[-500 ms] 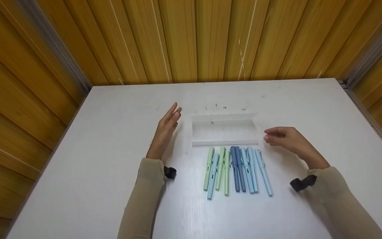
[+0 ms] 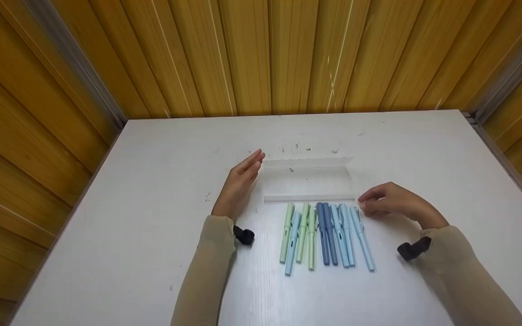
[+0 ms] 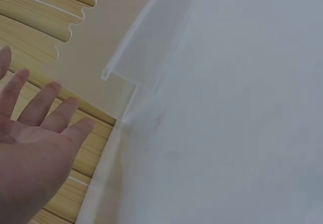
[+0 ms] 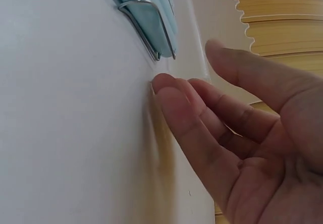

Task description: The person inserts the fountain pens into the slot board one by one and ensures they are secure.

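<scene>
A clear box [image 2: 308, 198] with a wavy-topped back wall stands on the white table. In front of it lies a row of capped pens: light green ones on the left, such as a green pen [image 2: 284, 240], a light blue pen [image 2: 292, 246] among them, two dark blue pens [image 2: 324, 235] in the middle, and several light blue ones to the right. Beside the box's left end is my left hand [image 2: 239, 185], fingers extended and holding nothing. My right hand [image 2: 397, 206] has loosely bent fingers near the clip end of the rightmost light blue pen [image 2: 364, 242], apart from its metal clip [image 4: 146, 27].
Yellow wood-patterned walls [image 2: 288, 59] rise behind the white table [image 2: 129, 217] and at both sides. Small dark marks [image 2: 296, 146] dot the surface behind the box. A black wrist camera [image 2: 414, 250] sits on each sleeve.
My left hand has moved right, closer to the box's left end. The right hand has come down slightly toward the rightmost pen. The pens and box keep their arrangement.
</scene>
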Tool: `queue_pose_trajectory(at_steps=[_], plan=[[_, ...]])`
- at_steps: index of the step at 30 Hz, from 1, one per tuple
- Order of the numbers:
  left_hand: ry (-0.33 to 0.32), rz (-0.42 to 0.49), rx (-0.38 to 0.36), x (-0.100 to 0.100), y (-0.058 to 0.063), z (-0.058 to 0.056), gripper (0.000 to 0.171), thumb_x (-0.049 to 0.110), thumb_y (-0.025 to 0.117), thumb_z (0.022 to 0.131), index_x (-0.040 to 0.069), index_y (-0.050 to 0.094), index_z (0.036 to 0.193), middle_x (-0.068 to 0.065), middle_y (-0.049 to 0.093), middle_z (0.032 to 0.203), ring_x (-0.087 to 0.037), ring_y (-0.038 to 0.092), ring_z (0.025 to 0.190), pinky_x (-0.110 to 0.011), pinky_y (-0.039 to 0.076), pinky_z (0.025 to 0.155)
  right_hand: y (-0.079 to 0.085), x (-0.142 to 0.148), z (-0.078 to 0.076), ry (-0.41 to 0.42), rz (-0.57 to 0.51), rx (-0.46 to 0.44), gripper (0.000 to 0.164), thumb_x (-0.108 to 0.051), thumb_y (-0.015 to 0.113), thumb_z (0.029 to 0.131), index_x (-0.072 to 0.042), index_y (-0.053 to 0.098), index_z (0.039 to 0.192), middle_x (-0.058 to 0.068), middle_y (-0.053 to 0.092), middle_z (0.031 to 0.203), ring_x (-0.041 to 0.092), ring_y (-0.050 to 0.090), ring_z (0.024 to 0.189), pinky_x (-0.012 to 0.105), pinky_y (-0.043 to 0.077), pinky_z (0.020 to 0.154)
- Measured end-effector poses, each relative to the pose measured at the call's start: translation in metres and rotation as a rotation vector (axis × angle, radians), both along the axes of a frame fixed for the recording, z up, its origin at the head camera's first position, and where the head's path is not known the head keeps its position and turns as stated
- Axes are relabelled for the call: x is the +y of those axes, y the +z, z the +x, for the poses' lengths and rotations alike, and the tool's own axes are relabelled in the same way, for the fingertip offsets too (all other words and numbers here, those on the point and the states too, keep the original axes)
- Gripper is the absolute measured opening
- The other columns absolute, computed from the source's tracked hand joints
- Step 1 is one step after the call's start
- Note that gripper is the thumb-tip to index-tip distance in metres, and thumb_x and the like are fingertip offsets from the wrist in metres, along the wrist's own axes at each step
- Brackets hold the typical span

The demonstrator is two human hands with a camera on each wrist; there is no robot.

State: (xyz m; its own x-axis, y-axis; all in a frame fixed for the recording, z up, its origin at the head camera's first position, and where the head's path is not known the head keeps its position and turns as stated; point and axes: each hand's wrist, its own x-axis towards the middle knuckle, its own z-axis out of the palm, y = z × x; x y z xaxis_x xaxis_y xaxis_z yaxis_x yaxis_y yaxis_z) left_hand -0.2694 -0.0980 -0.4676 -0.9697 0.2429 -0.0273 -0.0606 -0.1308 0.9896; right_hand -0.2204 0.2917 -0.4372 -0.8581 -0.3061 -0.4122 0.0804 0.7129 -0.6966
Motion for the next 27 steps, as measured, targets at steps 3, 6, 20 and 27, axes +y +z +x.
queue_pose_trajectory(at_steps=[3,6,20,27], plan=[[0.018,-0.009,-0.009,0.004,-0.004,-0.002,0.046,0.033,0.061,0.095,0.027,0.051,0.140,0.011,0.047,0.146,-0.009,0.029,0.144,-0.034,0.020,0.121,-0.002,0.000,0.000,0.007,-0.017,-0.021,0.041,-0.029,0.070,0.087,-0.002,0.066,0.118,0.006,0.070,0.101,0.016,0.063,0.084,0.023,0.053,0.077],[0.033,-0.017,-0.016,0.007,-0.006,-0.004,0.043,0.033,0.061,0.095,0.027,0.055,0.136,0.014,0.048,0.144,-0.009,0.028,0.144,-0.035,0.020,0.121,-0.003,0.000,0.000,0.012,-0.031,-0.027,0.039,-0.026,0.071,0.086,-0.001,0.066,0.116,0.007,0.069,0.101,0.016,0.064,0.082,0.022,0.054,0.074],[0.118,-0.079,-0.002,0.016,-0.005,-0.005,0.035,0.035,0.060,0.095,0.030,0.060,0.130,0.013,0.055,0.137,-0.010,0.037,0.139,-0.035,0.026,0.119,-0.007,-0.010,0.003,0.022,-0.117,-0.064,0.045,-0.026,0.076,0.083,0.005,0.062,0.113,0.003,0.067,0.086,0.013,0.067,0.074,0.025,0.058,0.068],[0.158,-0.151,0.029,0.020,-0.002,-0.004,0.038,0.038,0.060,0.094,0.026,0.060,0.130,0.010,0.056,0.138,-0.011,0.043,0.136,-0.033,0.031,0.116,-0.007,-0.015,0.004,0.001,-0.088,-0.068,0.044,-0.026,0.078,0.081,0.004,0.061,0.108,0.005,0.067,0.080,0.014,0.067,0.069,0.025,0.058,0.065]])
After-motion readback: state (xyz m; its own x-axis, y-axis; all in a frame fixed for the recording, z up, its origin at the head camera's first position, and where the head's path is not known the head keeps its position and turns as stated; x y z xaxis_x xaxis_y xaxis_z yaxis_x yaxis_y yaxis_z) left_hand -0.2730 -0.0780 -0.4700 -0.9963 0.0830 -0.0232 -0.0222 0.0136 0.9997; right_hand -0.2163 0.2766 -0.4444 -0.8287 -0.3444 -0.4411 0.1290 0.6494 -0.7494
